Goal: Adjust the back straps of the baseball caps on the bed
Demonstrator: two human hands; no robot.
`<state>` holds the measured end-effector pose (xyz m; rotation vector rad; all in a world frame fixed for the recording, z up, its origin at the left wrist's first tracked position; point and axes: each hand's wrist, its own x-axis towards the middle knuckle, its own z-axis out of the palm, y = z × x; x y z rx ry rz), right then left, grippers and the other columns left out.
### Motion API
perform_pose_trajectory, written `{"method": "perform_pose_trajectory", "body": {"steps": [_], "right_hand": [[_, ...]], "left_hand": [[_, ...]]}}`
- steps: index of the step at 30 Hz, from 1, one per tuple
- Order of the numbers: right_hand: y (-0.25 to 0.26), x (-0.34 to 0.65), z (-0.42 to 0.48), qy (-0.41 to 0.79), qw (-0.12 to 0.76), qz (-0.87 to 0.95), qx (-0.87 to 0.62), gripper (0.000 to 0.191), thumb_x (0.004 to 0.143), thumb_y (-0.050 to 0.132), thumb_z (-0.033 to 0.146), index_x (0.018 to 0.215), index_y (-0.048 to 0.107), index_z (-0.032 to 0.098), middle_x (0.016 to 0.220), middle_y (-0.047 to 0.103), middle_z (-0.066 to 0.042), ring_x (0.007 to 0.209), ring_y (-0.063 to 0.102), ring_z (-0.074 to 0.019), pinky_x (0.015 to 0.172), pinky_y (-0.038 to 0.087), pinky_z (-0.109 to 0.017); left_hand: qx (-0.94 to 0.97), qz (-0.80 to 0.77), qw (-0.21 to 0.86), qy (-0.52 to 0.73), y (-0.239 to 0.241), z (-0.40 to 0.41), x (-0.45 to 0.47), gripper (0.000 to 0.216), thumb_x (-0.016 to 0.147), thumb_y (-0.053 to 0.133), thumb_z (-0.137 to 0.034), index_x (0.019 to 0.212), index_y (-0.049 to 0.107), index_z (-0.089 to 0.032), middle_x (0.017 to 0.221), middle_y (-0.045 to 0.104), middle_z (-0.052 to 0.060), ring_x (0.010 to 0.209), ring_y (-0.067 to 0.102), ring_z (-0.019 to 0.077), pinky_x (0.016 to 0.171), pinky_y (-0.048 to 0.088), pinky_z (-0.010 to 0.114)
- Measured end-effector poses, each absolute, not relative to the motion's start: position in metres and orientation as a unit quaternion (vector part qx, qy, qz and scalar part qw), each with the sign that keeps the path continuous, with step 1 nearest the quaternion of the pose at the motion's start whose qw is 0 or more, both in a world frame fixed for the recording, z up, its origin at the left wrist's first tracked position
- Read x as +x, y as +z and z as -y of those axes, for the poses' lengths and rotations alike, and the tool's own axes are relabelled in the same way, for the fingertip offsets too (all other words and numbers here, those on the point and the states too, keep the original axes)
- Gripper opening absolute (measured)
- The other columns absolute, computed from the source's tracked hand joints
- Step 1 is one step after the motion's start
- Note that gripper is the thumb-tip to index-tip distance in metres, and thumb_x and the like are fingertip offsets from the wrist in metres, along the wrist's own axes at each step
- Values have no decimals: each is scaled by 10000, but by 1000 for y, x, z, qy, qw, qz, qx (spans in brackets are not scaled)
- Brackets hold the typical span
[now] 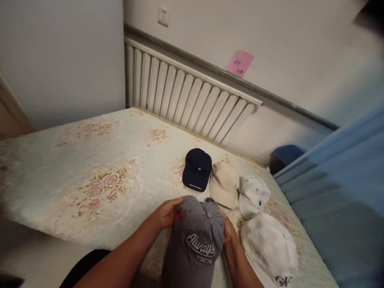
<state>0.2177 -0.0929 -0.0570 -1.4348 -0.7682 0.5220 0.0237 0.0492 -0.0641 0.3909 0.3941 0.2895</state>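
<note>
A grey baseball cap (pixel 192 248) with white script lettering on its front is held up between both hands, its brim toward me. My left hand (pixel 169 212) grips the cap's left edge, fingers partly behind it. On the opposite edge, my right hand (pixel 228 228) is closed on the cap, with some fingers hidden. Just beyond lies a dark navy cap (pixel 197 170), beside a beige cap (pixel 225 184). To the right of these are a white cap (pixel 255 194) with a small dark emblem and a larger white cap (pixel 270 246) with dark letters.
The caps lie on a bed with a floral cover (pixel 99 188). A white radiator (pixel 186 92) runs along the wall behind it, below a pink note (pixel 240 63). A blue curtain (pixel 339 192) hangs at the right, near a dark blue object (pixel 286 156).
</note>
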Motion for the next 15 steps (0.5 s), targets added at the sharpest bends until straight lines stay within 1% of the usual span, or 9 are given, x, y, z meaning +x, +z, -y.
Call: {"method": "perform_pose_trajectory", "body": {"steps": [2,4,6,8,11,13,15], "right_hand": [[-54,221,84,370,647,294,-599,331,701,701,430,940,717,203,848,735,-87,896,665,-273,812,500,-431],[-51,226,80,466,634,257,-562,367,660,750,387,982,701,217,871,737,-74,910,662,-270,836,494,-429],[-47,232,78,487,634,247,-548,402,638,772,379,1003,687,236,883,737,-62,900,665,-262,838,497,-421],[-44,238,77,502,639,234,-534,391,667,744,431,1002,680,241,901,734,-59,902,665,-254,834,501,-412],[-41,245,74,514,642,216,-527,383,743,651,511,989,679,219,889,730,-67,896,666,-248,800,515,-398],[-38,247,71,517,639,211,-529,346,738,674,470,960,684,204,864,729,-63,866,670,-236,768,523,-370],[-34,247,68,518,635,212,-532,282,677,751,372,890,692,198,823,726,-47,802,674,-212,728,525,-326]], "left_hand": [[216,-154,948,178,-63,-50,26,343,806,593,-187,1140,587,-111,866,718,84,773,680,214,836,471,357],[238,-103,945,200,-60,-51,25,431,764,640,-167,1188,564,-141,950,705,98,813,676,227,836,472,376],[259,-68,942,203,-54,-53,22,493,736,671,-159,1215,549,-157,1009,689,112,857,668,235,844,467,378],[276,-46,937,208,-48,-54,19,512,714,690,-143,1208,557,-159,1037,678,116,894,657,234,854,460,365],[280,-58,927,242,-42,-57,19,372,728,699,-190,1087,623,-131,994,686,106,885,647,210,846,457,325],[271,-96,919,270,-41,-60,21,276,752,694,-267,978,653,-113,908,695,95,826,644,190,816,464,311],[264,-131,913,283,-42,-62,24,260,743,705,-317,886,656,-106,810,691,79,744,637,175,764,472,305]]}}
